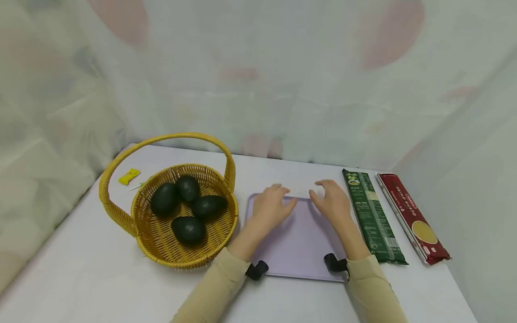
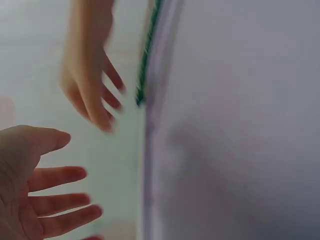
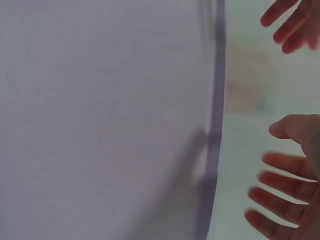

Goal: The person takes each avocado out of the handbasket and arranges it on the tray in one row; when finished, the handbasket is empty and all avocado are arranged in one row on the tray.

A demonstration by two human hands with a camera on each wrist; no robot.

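Both hands hover above a lilac tray (image 1: 299, 246) with a raised rim, apart from each other and holding nothing. Over the tray's far left part is my left hand (image 1: 268, 206), its fingers spread and loosely bent. My right hand (image 1: 333, 202) hangs near the far right corner, thumb apart from the fingers. In the left wrist view, the left hand (image 2: 45, 185) shows spread fingers beside the tray's rim (image 2: 150, 165). The right wrist view likewise has the right hand (image 3: 295, 175) with separated, empty fingers. No object lies on the visible tray surface.
Left of the tray stands a yellow wicker basket (image 1: 183, 264) with a tall handle, holding several dark avocados (image 1: 189, 231). A small yellow packet (image 1: 129, 176) lies behind it. To the right lie a green pasta packet (image 1: 373, 215) and a red spaghetti packet (image 1: 414, 217).
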